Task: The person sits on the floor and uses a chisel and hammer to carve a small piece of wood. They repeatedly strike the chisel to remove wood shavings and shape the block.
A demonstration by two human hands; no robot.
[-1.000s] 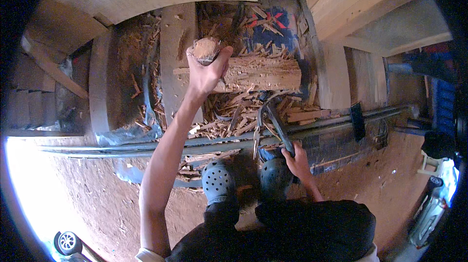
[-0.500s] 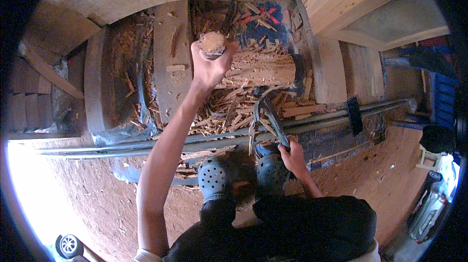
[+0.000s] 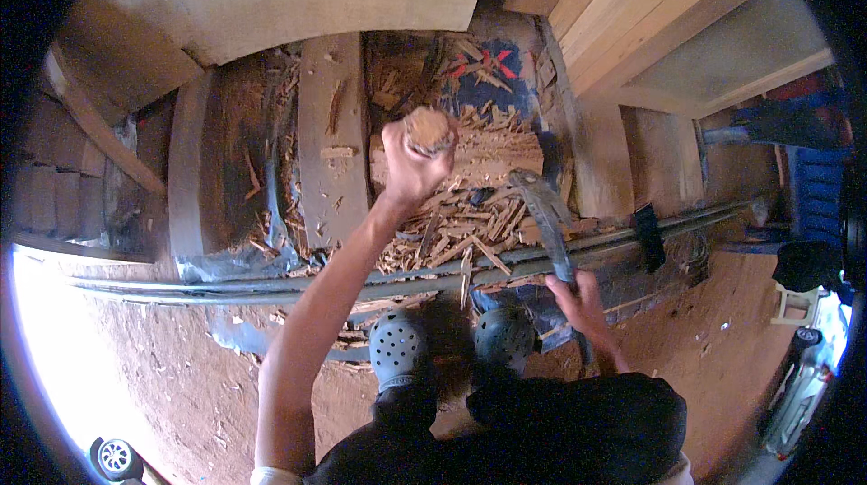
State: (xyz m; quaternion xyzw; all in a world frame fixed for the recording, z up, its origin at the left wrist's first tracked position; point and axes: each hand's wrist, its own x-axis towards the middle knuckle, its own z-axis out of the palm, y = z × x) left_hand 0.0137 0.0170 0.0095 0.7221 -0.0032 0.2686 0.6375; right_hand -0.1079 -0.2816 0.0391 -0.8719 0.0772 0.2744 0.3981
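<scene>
A rough woodworking workshop was indicated: wood chips (image 3: pixel 452 241) were strewn between timber beams (image 3: pixel 318 187), a hand tool (image 3: pixel 547 219) was held, and an earth floor (image 3: pixel 172 349) was noted alongside.

The split log (image 3: pixel 499 153) is rough matt wood, the curved tool (image 3: pixel 549 221) dull and metal-looking, the clogs (image 3: pixel 397 349) matt, plastic-looking.

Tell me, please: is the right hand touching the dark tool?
Touching. The head view shows it: the right hand is closed around the dark tool, whose blade-like upper part extends beyond the grip.
</scene>
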